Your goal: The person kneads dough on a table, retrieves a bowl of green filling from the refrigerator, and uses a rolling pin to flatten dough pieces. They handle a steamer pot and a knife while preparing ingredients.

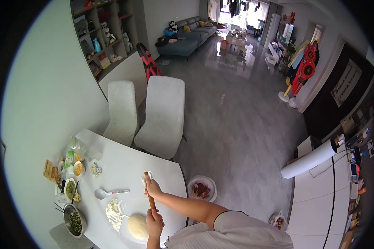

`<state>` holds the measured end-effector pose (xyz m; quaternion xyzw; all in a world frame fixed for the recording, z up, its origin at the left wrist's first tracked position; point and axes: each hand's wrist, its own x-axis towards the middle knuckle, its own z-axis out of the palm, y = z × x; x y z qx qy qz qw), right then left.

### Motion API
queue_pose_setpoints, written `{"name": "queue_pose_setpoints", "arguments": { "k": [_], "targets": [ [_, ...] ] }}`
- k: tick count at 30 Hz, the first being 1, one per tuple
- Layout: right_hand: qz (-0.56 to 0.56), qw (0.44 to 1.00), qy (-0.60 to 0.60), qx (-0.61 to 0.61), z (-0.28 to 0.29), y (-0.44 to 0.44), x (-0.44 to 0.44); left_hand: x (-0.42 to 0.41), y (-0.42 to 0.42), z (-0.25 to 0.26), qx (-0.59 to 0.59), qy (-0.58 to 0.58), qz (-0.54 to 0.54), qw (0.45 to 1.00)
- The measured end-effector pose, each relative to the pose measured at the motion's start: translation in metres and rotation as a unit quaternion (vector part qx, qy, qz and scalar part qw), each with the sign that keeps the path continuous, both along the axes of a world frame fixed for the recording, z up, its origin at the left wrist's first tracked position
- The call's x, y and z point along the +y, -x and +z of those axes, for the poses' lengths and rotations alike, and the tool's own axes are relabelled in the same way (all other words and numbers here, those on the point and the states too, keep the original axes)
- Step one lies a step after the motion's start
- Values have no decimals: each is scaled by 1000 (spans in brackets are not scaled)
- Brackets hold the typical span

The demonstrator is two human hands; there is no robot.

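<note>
Both my hands are on a wooden rolling pin [151, 202] that runs lengthwise between them. My right hand [154, 187] grips its far end, with a white tissue or cloth [143, 179] showing against the wood. My left hand [155, 221] is closed around the near end, beside a smooth round lump of dough [137, 227] on the white table [121, 168]. A heap of flour [114, 214] spreads next to the dough. Beyond the flour lies a white spoon [107, 193] with a patterned handle.
A metal bowl of chopped greens [75, 222] with chopsticks stands at the table's left edge. Near it are a dish of green filling [70, 189], a bowl of yellow food [78, 168] and a clear jar [76, 143]. Chairs [165, 115] and a lined bin [213, 190] flank the table.
</note>
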<state>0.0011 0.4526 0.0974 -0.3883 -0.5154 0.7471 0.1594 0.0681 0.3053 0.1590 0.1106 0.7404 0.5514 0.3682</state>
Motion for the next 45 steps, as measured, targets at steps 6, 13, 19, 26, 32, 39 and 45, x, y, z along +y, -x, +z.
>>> {"name": "queue_pose_setpoints", "arguments": {
  "k": [6, 13, 19, 26, 32, 39, 45],
  "targets": [
    [53, 980, -170, -85, -25, -23, -63, 9, -3, 0, 404, 192, -39, 893],
    [44, 977, -181, -105, 6, -2, -26, 6, -14, 10, 415, 272, -62, 866],
    [81, 994, -28, -60, -5, -6, -45, -12, -4, -12, 470, 198, -51, 859],
    [127, 989, -75, -1, 13, -21, -70, -12, 9, -22, 422, 186, -12, 887],
    [322, 917, -226, -69, -12, -54, -37, -32, 16, 13, 537, 176, -152, 811],
    [532, 743, -403, 38, 36, -90, -26, -63, 72, 30, 580, 289, -303, 699],
    [486, 568, -664, 30, 35, -93, 11, -92, 64, 27, 420, 249, -324, 810]
  ]
}}
